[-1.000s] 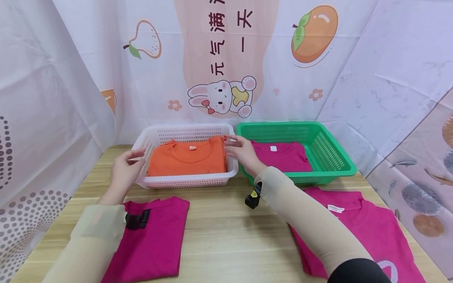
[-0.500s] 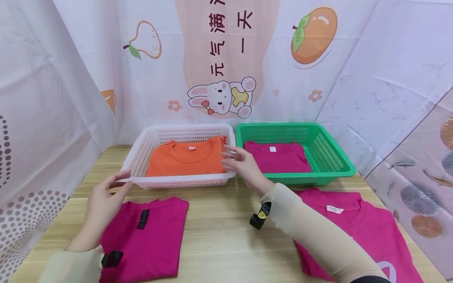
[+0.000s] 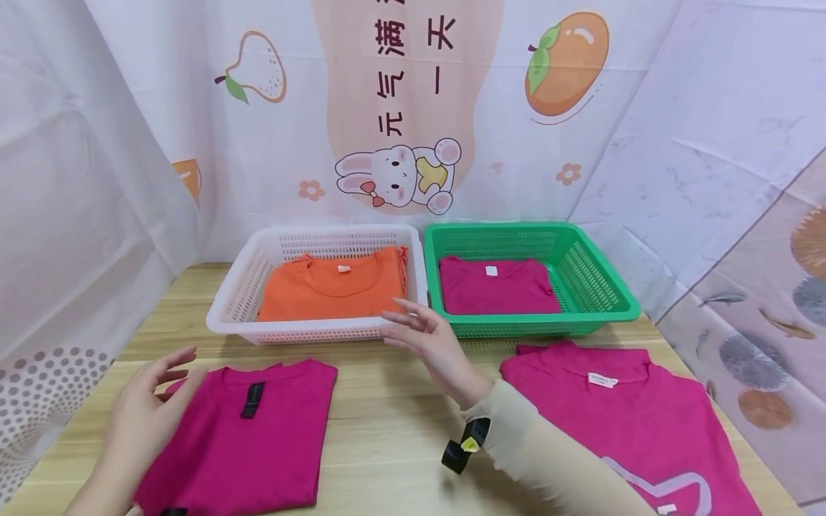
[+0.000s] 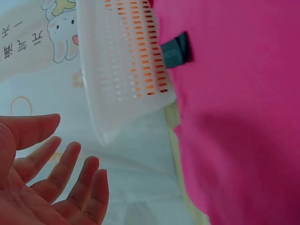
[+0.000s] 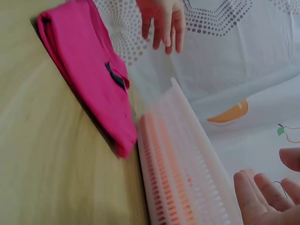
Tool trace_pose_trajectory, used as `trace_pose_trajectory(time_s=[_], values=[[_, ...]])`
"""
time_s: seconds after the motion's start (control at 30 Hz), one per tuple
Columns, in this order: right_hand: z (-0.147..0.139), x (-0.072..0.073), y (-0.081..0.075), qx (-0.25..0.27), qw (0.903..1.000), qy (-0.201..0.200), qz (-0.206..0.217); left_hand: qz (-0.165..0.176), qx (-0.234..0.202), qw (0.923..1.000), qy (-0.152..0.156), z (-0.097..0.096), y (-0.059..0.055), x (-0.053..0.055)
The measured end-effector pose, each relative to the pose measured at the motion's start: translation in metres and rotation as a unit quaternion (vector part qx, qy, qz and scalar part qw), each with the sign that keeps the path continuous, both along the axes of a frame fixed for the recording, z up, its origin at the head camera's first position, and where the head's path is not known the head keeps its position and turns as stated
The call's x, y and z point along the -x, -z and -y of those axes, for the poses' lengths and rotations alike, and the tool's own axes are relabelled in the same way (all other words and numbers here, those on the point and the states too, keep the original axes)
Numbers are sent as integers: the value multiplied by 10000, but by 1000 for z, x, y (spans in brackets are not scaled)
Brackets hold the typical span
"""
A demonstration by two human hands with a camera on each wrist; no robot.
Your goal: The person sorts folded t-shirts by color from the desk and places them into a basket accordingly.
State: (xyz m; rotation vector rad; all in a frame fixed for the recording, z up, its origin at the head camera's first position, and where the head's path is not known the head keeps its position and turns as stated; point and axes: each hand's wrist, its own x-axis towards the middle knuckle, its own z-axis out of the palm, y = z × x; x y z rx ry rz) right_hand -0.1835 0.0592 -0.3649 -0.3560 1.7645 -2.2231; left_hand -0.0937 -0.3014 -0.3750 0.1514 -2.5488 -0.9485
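Note:
My left hand [image 3: 145, 408] hovers over the left edge of a folded magenta T-shirt [image 3: 271, 437] that has a black neck label. Its fingers are loosely bent, and nothing is between them in the left wrist view. Just in front of the baskets, my right hand [image 3: 435, 347] hangs in the air with fingers spread and holds nothing. A folded orange T-shirt [image 3: 335, 287] lies in the white basket [image 3: 323, 333]. In the green basket [image 3: 516, 326] lies another folded magenta T-shirt [image 3: 500, 290].
At the right of the wooden table [image 3: 387, 444] lies a larger magenta T-shirt [image 3: 619, 423] with a white label and a pale print, partly behind my right sleeve. The baskets stand side by side against a printed curtain [image 3: 258, 165].
Both hands have drawn back from the white basket toward me, the left hand also moving left. The right hand has dropped from the basket's right end to its front. The orange T-shirt stays inside.

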Motion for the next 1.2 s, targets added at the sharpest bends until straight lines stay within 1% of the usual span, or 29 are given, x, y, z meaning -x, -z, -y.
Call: trace_pose_trajectory(time_s=[0.1, 0.17, 0.23, 0.3, 0.43, 0.57, 0.67, 0.8, 0.97, 1.03, 1.13, 1.2], values=[[2, -6, 6, 150, 9998, -73, 108, 125, 100, 9999, -43, 4, 6, -4], [3, -10, 9, 233, 9995, -96, 186, 267, 166, 9995, -49, 7, 9, -6], [3, -13, 12, 287, 9992, -105, 244, 507, 201, 9985, -31, 10, 10, -8], [4, -17, 15, 328, 9989, -127, 315, 817, 212, 9964, 19, 15, 11, -8], [8, -24, 25, 378, 9982, -231, 415, 1456, 239, 9890, 76, 25, 14, -10], [15, -33, 36, 398, 9970, -289, 604, 1849, 215, 9825, 62, 36, 20, -14], [20, -39, 44, 385, 9955, -311, 804, 1931, 302, 9807, 30, 44, 25, -15], [24, -45, 52, 403, 9931, -353, 1039, 1915, 475, 9803, 33, 52, 32, -15], [26, -48, 59, 539, 9892, -425, 1295, 1856, 547, 9810, 139, 59, 38, -15], [25, -49, 62, 545, 9877, -479, 1387, 1881, 634, 9799, 172, 61, 40, -15], [25, -48, 67, 529, 9854, -560, 1520, 2021, 714, 9765, 243, 64, 44, -13], [25, -49, 69, 526, 9840, -610, 1587, 2187, 718, 9727, 302, 66, 46, -12]])
